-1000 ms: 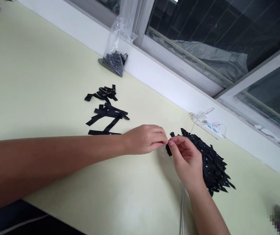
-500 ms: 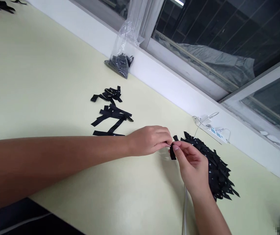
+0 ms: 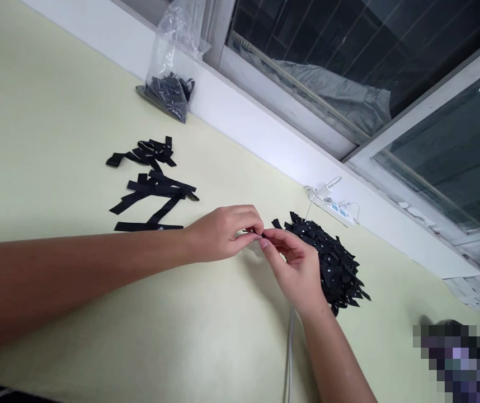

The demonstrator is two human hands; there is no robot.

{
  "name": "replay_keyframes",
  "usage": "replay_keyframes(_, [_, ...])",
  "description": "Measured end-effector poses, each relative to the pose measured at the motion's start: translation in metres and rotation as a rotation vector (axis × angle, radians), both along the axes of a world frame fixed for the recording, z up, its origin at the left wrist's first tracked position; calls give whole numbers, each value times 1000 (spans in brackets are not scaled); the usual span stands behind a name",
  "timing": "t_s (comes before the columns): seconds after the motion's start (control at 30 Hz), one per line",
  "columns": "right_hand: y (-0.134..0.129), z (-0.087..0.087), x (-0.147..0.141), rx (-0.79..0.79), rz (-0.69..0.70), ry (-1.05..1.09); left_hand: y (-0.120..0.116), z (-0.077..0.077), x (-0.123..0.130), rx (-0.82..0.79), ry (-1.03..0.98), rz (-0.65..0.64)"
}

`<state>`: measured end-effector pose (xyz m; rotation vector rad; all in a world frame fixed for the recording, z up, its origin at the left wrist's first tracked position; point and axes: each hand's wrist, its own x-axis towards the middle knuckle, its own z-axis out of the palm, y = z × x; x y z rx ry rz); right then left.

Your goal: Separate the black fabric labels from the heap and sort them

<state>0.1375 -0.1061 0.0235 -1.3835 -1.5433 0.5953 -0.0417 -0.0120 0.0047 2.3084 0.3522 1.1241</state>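
My left hand (image 3: pixel 225 232) reaches in from the left and pinches a short black fabric strip (image 3: pixel 260 235). Thumb and fingertips of my right hand (image 3: pixel 296 267) close on the same strip from the right, so the fingertips of both hands meet. Most of the strip is hidden by the fingers. Just behind my right hand lies a large pile of black strips (image 3: pixel 335 254), some with small pale marks. Longer loose black strips (image 3: pixel 158 189) lie beyond my left wrist in two loose groups; the nearest strip is partly covered by my forearm.
A clear plastic bag (image 3: pixel 168 92) with black strips inside leans by the white ledge. A white power strip (image 3: pixel 336 209) with plugged-in cables sits along the wall. White cable (image 3: pixel 289 352) runs over the pale table (image 3: pixel 206 330). A pixelated patch covers the lower right.
The view has shifted right, so everything sits further left. The strip end that hung below my fingertips no longer shows; both hands still pinch together.
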Motion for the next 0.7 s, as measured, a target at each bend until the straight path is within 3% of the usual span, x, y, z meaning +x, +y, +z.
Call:
replay_keyframes(0.13, [0, 1, 0, 0, 1, -23, -1, -1, 1, -27, -9, 4])
replay_keyframes(0.37, [2, 2, -1, -122, -11, 119, 0, -3, 2, 23, 22, 0])
replay_keyframes(0.7, [2, 0, -4, -175, -38, 229, -1, -1, 3, -44, 97, 0])
